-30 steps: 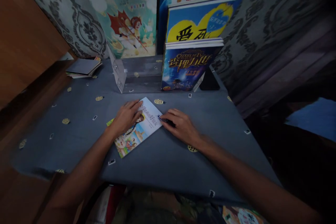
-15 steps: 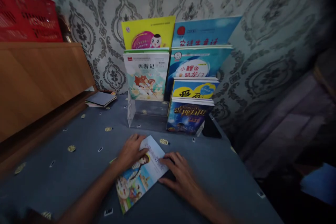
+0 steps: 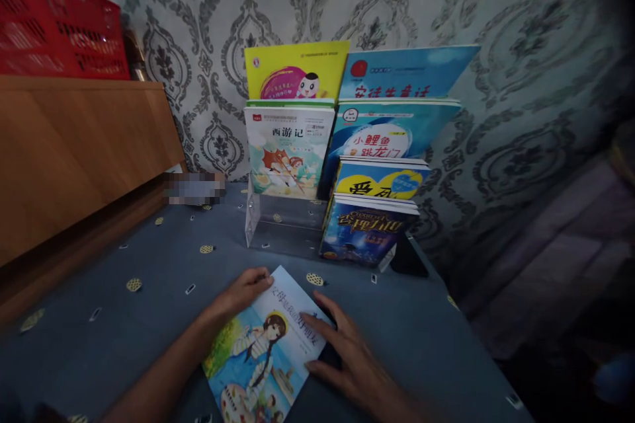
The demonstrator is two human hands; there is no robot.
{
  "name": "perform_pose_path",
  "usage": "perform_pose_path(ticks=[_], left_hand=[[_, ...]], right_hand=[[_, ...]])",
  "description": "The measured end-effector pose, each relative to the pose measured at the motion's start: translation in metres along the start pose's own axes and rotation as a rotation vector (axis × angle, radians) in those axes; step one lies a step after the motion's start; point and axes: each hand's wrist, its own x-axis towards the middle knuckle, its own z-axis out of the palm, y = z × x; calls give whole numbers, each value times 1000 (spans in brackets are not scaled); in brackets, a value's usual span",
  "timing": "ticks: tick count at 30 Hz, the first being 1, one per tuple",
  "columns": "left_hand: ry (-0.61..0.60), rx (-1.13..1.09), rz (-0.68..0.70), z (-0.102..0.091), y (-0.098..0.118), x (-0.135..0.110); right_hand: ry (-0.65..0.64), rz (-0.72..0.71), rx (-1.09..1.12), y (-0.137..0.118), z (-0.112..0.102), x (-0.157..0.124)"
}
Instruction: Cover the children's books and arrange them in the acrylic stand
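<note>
A paperback book (image 3: pixel 270 353) with a girl in a yellow hat on its pale blue cover lies aslant at the front of the table, between my hands. My left hand (image 3: pixel 247 291) is closed on its upper left edge, thumb on the cover. At the right edge, my right hand (image 3: pixel 347 347) has its fingers spread, the tips over or touching the cover. Beyond the hands, a clear acrylic book stand (image 3: pixel 282 231) holds picture books in tiers: a yellow book (image 3: pixel 297 63), a white book (image 3: pixel 290 152), and several blue ones such as the dark blue book (image 3: pixel 367 231) in front.
A wooden cabinet (image 3: pixel 84 158) flanks the table on the left, with a red basket (image 3: pixel 59 20) on top. A small blurred pile (image 3: pixel 193 188) lies by the wall. A flat black object (image 3: pixel 409 258) sits right of the stand. The patterned tablecloth (image 3: pixel 163 317) spreads around.
The book has come lower and closer, with more of its title uncovered. My right hand's fingers have spread wider, while my left hand has shifted along the upper left edge. The view has moved slightly.
</note>
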Motion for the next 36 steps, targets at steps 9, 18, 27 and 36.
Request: perform_pose_path(ticks=[9, 18, 27, 36], left_hand=[[108, -482, 41, 14, 13, -4], [213, -775, 34, 37, 10, -10], [302, -698, 12, 42, 13, -15], [510, -436, 101, 33, 19, -22]], right_hand=[[244, 352, 786, -21, 12, 10], [43, 415, 987, -36, 8, 9], [-28, 427, 1148, -34, 12, 2], [71, 273, 927, -62, -16, 4]])
